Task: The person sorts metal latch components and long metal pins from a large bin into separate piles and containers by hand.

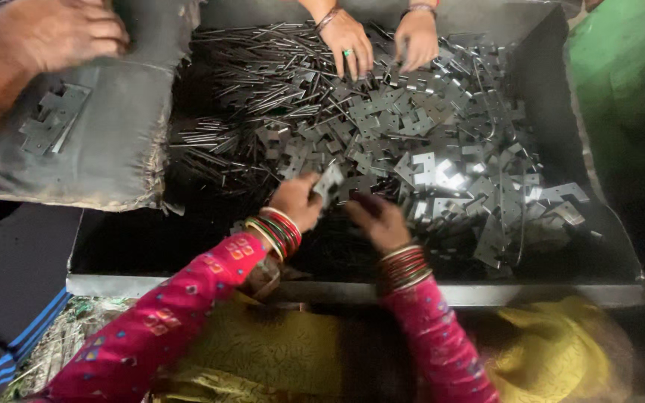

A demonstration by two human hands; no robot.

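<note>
The left hand [296, 200] pinched a small metal plate [329, 181] in its fingers, at the big pile's [412, 142] seven o'clock edge. The right hand [379, 221] was curled; I could not tell what it held. Sharp plate corners could cut fingers.

One view only here, worn on the head and tipped steeply down, almost straight over the metal tray [352, 292]. It sits close: the wearer's left hand [296, 201] and right hand [378, 222] come up from the bottom edge, pink sleeves filling the foreground. The lens faces away from the body, across the heap of metal parts [412, 142] to a co-worker's hands [382, 41] at the top edge. A grey cushion [106, 127] fills the upper left.
</note>
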